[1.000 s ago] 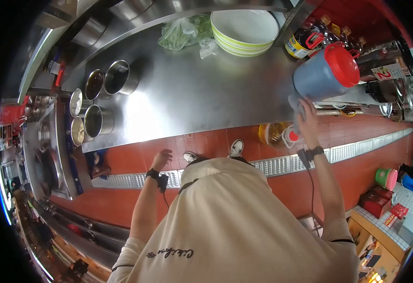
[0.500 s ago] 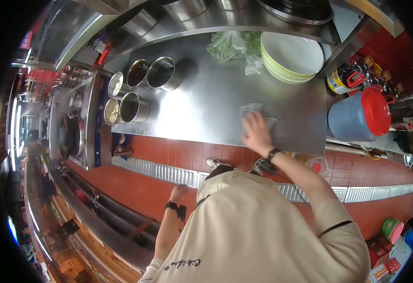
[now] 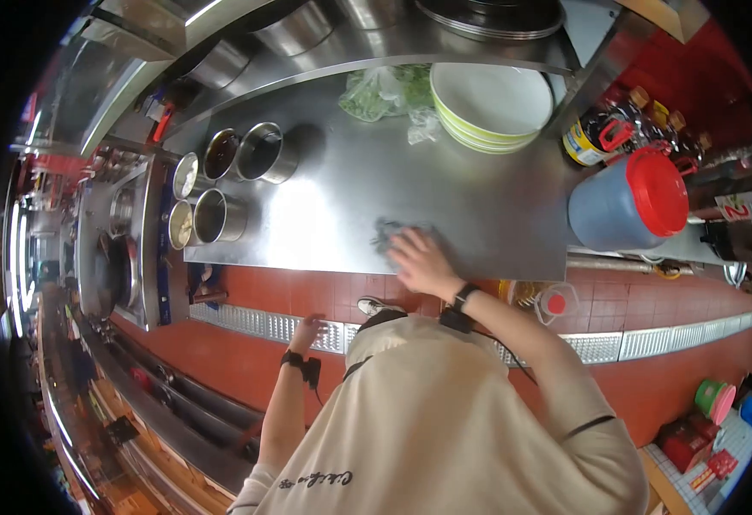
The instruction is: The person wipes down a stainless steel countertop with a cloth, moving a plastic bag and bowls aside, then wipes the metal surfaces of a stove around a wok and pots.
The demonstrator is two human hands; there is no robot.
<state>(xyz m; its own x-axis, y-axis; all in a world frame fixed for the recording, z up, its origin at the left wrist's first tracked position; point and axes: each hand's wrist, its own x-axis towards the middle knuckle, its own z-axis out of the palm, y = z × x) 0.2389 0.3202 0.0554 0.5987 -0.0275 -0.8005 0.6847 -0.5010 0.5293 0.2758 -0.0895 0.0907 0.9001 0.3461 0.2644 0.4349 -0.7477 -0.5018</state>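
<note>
On the steel tabletop (image 3: 342, 197), near its front edge, my right hand (image 3: 423, 262) presses a crumpled grey cloth (image 3: 388, 233) flat, its fingers spread over the cloth's right side. The cloth pokes out to the left of the fingertips. My left hand (image 3: 307, 332) hangs over the floor in front of the table, to the left of my body, touching nothing; its fingers are loosely apart. Both wrists carry black bands.
Several metal pots (image 3: 266, 153) stand at the table's left end. Bagged greens (image 3: 374, 93) and stacked green-rimmed bowls (image 3: 492, 103) are at the back. A blue bucket with a red lid (image 3: 612, 210) stands right, beside bottles (image 3: 591, 142). A shelf runs above the back.
My right hand has slid left across the tabletop with the cloth under it. The camera view has shifted slightly, and my left hand still hangs low.
</note>
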